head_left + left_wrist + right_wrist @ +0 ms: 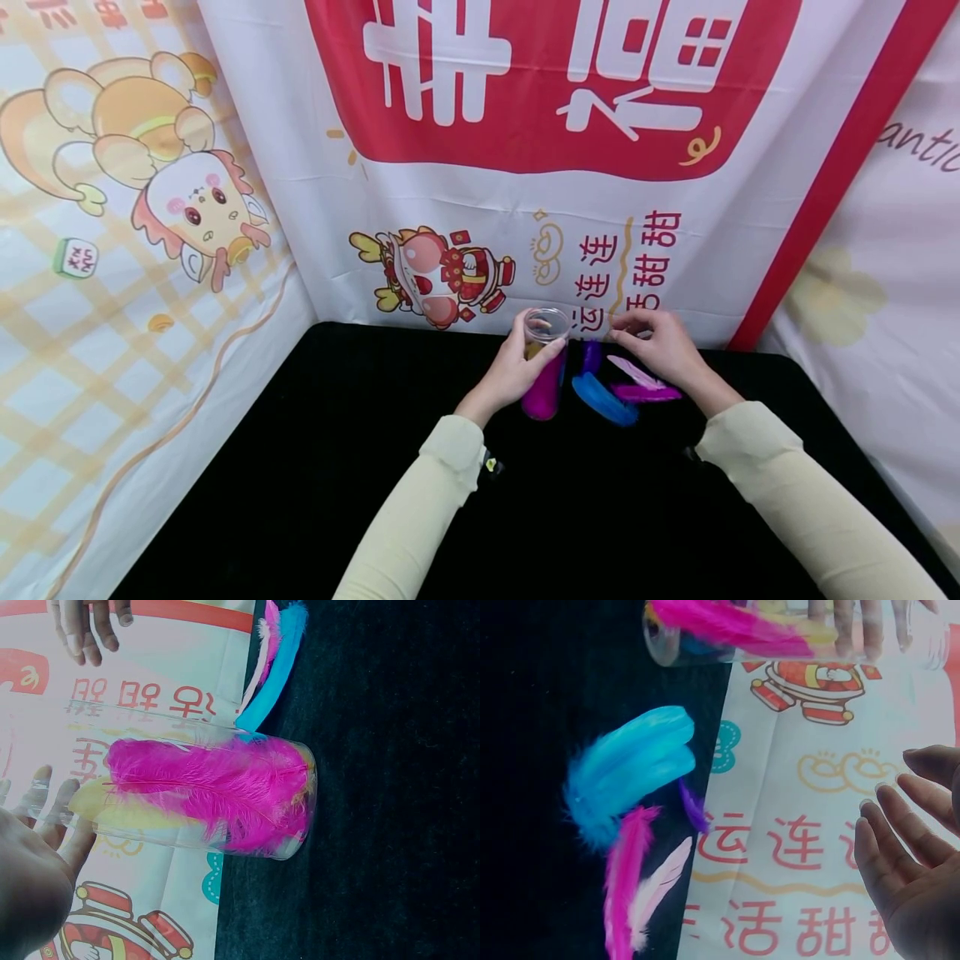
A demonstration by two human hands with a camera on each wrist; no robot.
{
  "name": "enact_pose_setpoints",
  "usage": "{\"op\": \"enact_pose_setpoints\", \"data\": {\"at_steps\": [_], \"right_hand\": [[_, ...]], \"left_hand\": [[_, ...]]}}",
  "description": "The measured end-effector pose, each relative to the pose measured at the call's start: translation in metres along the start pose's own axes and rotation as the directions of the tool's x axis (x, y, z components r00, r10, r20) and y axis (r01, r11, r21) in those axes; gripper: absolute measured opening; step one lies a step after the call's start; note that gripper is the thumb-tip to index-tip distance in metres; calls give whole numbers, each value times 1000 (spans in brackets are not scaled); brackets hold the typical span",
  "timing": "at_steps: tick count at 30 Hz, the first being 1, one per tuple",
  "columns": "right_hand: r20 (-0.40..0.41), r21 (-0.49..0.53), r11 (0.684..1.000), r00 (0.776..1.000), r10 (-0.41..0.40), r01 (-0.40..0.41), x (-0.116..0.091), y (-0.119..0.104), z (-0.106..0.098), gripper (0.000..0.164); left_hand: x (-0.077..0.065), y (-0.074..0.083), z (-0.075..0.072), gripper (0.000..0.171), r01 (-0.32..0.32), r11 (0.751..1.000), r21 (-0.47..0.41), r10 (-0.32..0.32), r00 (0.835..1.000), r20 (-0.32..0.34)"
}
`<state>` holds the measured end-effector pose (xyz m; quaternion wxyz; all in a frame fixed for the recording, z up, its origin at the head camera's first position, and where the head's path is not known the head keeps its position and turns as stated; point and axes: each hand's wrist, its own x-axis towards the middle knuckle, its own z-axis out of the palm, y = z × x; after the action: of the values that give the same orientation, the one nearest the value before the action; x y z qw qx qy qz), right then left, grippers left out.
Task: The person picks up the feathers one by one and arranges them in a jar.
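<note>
In the head view, the left hand (513,362), right of centre, is wrapped round a clear jar (547,325), mouth towards the top of the frame; whether its base touches the black table (360,433) cannot be told. Magenta feathers (202,784) and a yellow feather (135,806) show through its wall in the left wrist view.

The right hand (663,342) hangs farther right, its fingers loosely bent and spread apart; the right wrist view shows nothing between them.

4 colours of loose feather lie below and left of its fingertips in the head view. The purple feather (592,357) sits closest to the jar, its long axis running nearly up and down the frame. The blue feather (606,400), lower, slants down to the right. The pale pink feather (636,372) slants likewise, while the loose magenta feather (647,393) beneath it lies almost level. These last 2 are plainly nearer the right hand than the left.
</note>
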<state>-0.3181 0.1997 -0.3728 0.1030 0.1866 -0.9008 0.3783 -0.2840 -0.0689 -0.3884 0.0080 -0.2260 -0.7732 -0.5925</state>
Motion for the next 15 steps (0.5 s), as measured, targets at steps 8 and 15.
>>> {"op": "enact_pose_setpoints", "data": {"at_steps": [8,15], "right_hand": [[-10,0,1000,1000,-11,11,-3,16,1,16],[-13,-26,1000,1000,6,-7,-6,25,-2,17]], "left_hand": [[-2,2,-1,66,1,1000,17,-2,1000,7],[2,-5,1,67,-4,1000,9,4,1000,1]]}}
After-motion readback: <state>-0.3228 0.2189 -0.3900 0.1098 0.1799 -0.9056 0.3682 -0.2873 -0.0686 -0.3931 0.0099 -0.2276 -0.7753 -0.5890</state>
